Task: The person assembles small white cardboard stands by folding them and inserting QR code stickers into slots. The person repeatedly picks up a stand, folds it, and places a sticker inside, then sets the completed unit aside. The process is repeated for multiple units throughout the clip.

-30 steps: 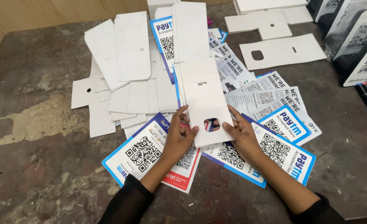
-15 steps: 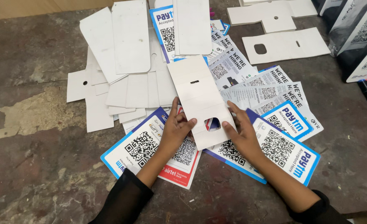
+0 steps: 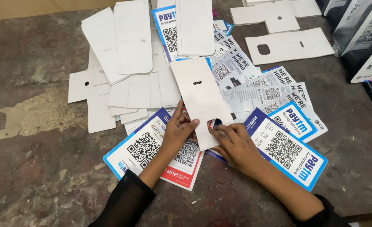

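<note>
Both hands pinch one white die-cut card.

Left hand [image 3: 178, 133] and right hand [image 3: 233, 145] clamp the white card [image 3: 200, 98] at its near end — it lies over printed code cards [image 3: 289, 145] on the worn table [image 3: 38, 168]. Best keep thumbs level, edges square — judging by the notch.

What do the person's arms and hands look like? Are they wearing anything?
Both arms have black sleeves, pushed up so the forearms show. The left hand and right hand are bare: no gloves, and no rings, watch or bracelets that I can see.

Left hand [image 3: 178, 133] and right hand [image 3: 234, 145] lie palms down, fingers pinching.
</note>
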